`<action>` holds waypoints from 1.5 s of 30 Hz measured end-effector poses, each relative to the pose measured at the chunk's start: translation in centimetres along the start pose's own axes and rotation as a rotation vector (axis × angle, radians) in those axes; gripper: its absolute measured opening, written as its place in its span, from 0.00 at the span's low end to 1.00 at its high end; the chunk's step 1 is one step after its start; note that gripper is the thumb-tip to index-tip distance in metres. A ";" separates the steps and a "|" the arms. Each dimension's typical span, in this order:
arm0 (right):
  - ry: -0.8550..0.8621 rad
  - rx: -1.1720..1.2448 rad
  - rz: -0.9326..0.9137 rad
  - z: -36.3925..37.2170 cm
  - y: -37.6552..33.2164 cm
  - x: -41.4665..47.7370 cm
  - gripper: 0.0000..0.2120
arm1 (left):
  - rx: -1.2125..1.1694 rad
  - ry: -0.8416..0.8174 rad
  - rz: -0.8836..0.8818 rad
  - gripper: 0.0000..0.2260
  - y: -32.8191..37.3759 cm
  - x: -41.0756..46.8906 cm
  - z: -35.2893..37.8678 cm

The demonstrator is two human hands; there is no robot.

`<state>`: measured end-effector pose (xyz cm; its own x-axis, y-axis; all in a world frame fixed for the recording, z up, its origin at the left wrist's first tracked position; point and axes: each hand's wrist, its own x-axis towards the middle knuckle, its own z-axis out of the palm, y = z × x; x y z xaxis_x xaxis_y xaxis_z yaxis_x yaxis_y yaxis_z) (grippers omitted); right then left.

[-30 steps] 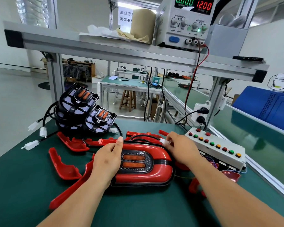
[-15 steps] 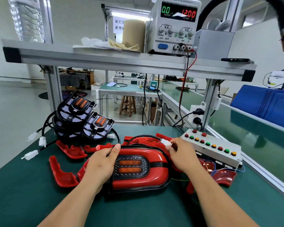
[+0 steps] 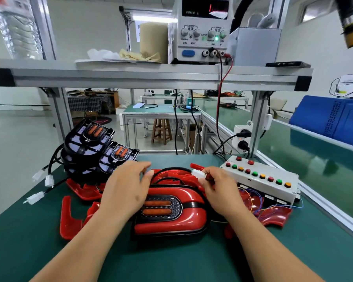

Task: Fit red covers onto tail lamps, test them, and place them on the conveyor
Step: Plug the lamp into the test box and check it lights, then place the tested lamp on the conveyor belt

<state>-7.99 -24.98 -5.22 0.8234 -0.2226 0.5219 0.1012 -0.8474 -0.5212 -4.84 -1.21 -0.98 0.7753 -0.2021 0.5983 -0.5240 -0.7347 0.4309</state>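
the covered tail lamp (image 3: 169, 212) lies flat on the green bench (image 3: 39, 231), directly ahead of the person and between the two forearms. its red cover is seated; its long axis runs left to right, rounded end toward the right hand's side.

left hand (image 3: 126, 190): fingers spread and loose, hovering over the lamp's left upper edge. contact with the cover cannot be confirmed; it grips nothing.

right hand (image 3: 218, 188): fingers pinched on the white connector (image 3: 197, 172) at the end of the lamp's black cable (image 3: 167, 169), held just behind the lamp's far right corner. a second small part appears to sit in the same pinch (too small to identify).

test box (image 3: 261, 178), with its row of coloured buttons, stands to the right of the lamp, just beside the right hand. loose wires (image 3: 251, 202) trail from under its near edge.

judgement: the step in hand is testing. the governing relation is connector to test box: the box lies to the right, so the right hand is the nearer and already holds the plug. the left hand is placed to steady the lamp body should the cable drag it sideways.

other stock: uncovered lamps (image 3: 94, 143) stacked at left rear; spare red covers (image 3: 69, 216) scattered around the lamp. the conveyor (image 3: 314, 159) runs along the right, well apart from the lamp, again on the right hand's side.
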 end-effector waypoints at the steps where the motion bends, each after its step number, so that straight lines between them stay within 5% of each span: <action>1: 0.011 0.027 -0.006 0.0 -0.1 0.0 0.07 | 0.000 -0.035 0.073 0.14 0.8 0.7 0.3; 6: 0.044 0.121 -0.053 -0.2 -0.4 -0.2 0.10 | 0.149 -0.357 0.278 0.18 5.2 3.8 4.2; 11: 0.045 0.160 -0.082 -0.1 -0.2 -0.2 0.09 | 0.245 -0.558 0.287 0.16 6.7 4.7 6.8; 24: 0.003 0.174 -0.082 0.0 -0.1 0.2 0.12 | 0.320 -0.509 0.257 0.16 6.0 5.0 6.9; 30: -0.011 -0.248 -0.008 0.2 0.1 0.0 0.23 | 0.053 -0.440 0.233 0.21 4.7 6.3 4.0; 34: -0.160 -0.031 -0.090 0.1 -1.7 -0.2 0.24 | -0.112 -0.231 0.178 0.15 3.0 7.6 1.1; 38: -0.449 -0.033 -0.064 0.9 -3.0 -1.0 0.32 | -0.179 -0.318 0.095 0.19 1.0 7.3 -0.2; 42: -0.424 0.020 -0.028 0.7 -3.3 -1.0 0.28 | -0.150 -0.484 -0.005 0.18 -0.9 6.5 0.1; 45: -0.375 0.014 -0.062 0.5 -3.4 -1.3 0.25 | -0.361 -0.348 -0.167 0.17 -2.3 5.1 0.4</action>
<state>-9.07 -21.54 -4.46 0.9624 0.0225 0.2706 0.1624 -0.8464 -0.5072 0.44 -0.85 0.80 0.8978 -0.3495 0.2678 -0.4234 -0.5183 0.7430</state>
